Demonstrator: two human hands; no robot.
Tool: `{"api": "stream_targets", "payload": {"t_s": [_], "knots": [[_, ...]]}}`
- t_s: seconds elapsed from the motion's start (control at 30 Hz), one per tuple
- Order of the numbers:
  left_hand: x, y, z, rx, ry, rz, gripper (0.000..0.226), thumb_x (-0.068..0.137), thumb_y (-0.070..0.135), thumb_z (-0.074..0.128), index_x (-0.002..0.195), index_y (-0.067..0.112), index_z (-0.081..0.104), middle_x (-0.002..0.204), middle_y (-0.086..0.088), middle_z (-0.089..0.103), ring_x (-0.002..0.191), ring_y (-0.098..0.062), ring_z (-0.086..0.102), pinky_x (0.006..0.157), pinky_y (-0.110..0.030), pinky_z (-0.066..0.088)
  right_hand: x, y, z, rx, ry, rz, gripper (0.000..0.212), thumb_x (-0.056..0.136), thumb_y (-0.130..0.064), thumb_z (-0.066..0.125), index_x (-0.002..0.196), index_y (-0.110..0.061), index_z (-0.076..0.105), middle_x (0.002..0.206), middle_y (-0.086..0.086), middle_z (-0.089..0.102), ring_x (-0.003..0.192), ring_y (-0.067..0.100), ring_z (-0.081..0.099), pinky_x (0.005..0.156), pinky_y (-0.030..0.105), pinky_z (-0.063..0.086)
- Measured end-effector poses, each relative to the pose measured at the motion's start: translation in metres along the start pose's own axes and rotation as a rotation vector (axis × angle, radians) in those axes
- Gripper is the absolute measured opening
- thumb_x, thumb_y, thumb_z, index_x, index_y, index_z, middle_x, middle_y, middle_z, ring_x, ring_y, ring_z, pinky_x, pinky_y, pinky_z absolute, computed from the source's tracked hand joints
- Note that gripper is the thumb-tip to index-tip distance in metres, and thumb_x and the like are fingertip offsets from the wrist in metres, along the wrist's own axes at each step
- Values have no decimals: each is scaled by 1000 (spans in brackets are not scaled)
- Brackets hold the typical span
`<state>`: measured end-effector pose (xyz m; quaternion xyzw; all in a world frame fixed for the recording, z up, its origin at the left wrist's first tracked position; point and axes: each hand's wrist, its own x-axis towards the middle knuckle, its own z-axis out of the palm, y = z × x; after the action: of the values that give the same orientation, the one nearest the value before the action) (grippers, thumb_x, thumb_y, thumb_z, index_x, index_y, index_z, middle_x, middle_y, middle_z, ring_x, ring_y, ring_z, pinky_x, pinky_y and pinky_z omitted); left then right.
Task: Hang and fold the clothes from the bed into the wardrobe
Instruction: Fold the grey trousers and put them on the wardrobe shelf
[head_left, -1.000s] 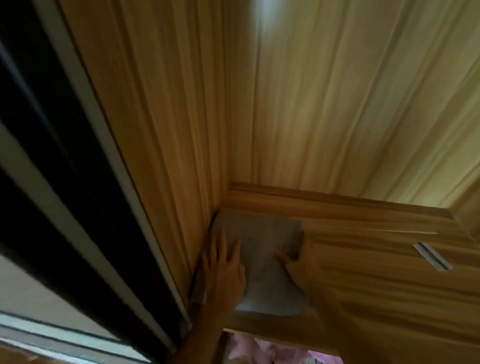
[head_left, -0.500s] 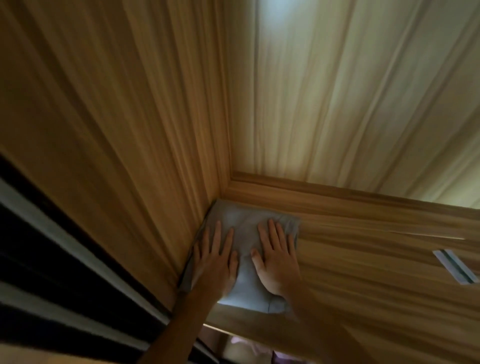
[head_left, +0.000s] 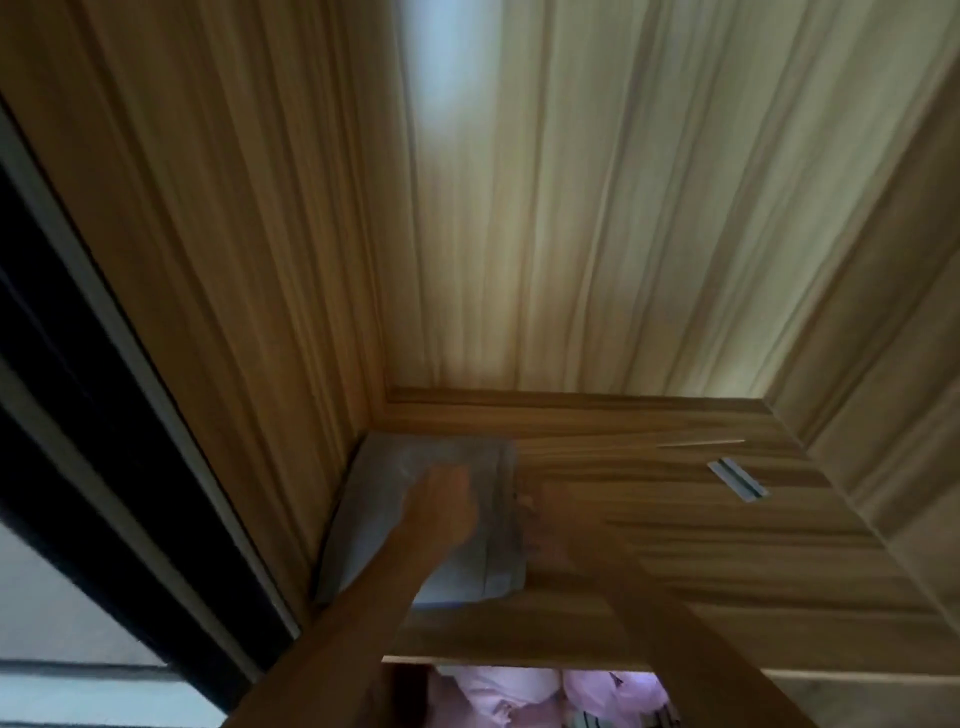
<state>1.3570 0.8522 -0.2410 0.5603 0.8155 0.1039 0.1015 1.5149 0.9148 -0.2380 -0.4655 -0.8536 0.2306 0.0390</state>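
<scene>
A folded grey garment (head_left: 374, 519) lies flat in the back left corner of the wooden wardrobe shelf (head_left: 701, 561), against the left side panel. My left hand (head_left: 444, 499) is over the middle of the garment and touches it; motion blur hides its fingers. My right hand (head_left: 550, 525) is at the garment's right edge, over the bare shelf, and is too blurred to show its fingers. Both forearms reach up from the bottom of the view.
Wooden wardrobe walls close in at the left, back and right. A small metal fitting (head_left: 737, 480) sits in the shelf at the right. Pink clothes (head_left: 498, 696) show below the shelf's front edge. A dark sliding door frame (head_left: 78, 415) runs along the left.
Both hands lay flat on the garment half a second ago. Now the right hand has slid off to the right edge and the left hand has shifted toward the middle.
</scene>
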Motion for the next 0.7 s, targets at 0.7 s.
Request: {"api": "stream_targets", "payload": {"t_s": [0.7], "knots": [[-134,106,-7,-269,-432,711,11,83,25,59,80,20,68,94,-4,74,95,-25,68,84,-31,53,-336,-2,-1,315,618,836,23,93,-22,61,112,-16,72,106,1,73,103,17,65,85,21,42]]}}
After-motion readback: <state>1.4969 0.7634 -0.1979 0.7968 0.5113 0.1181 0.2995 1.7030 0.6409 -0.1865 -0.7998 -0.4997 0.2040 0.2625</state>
